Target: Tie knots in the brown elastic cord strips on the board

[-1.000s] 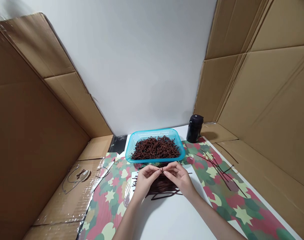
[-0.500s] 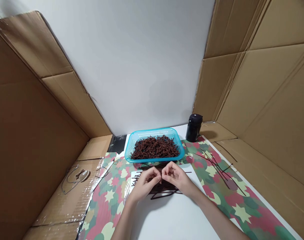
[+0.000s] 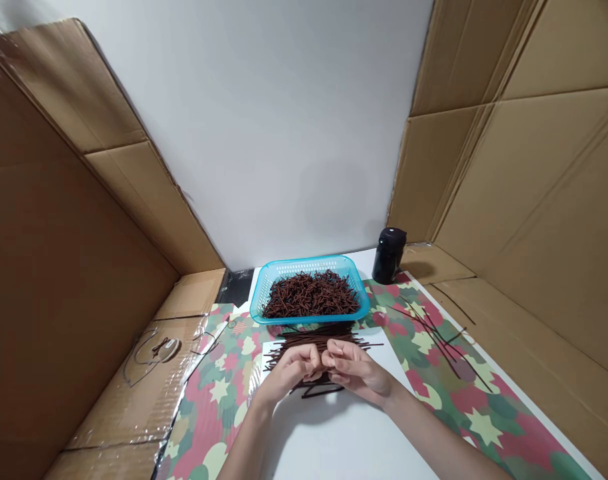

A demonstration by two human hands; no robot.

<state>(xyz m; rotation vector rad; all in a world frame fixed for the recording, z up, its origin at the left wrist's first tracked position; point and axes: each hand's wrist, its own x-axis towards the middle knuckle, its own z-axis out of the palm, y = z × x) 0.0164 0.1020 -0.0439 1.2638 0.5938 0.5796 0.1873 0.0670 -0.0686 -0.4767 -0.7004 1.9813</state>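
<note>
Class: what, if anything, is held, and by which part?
Cannot be told: the left hand and right hand, curled close together over brown strands, hide anything in their grip.

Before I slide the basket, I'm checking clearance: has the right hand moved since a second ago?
Yes: the right hand has moved slightly away from the blue basket, toward the person.

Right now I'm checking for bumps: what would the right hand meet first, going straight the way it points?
Most likely the left hand. The right hand points toward it, in front of the brown sticks in this view; whether the hands already touch is unclear.
</note>
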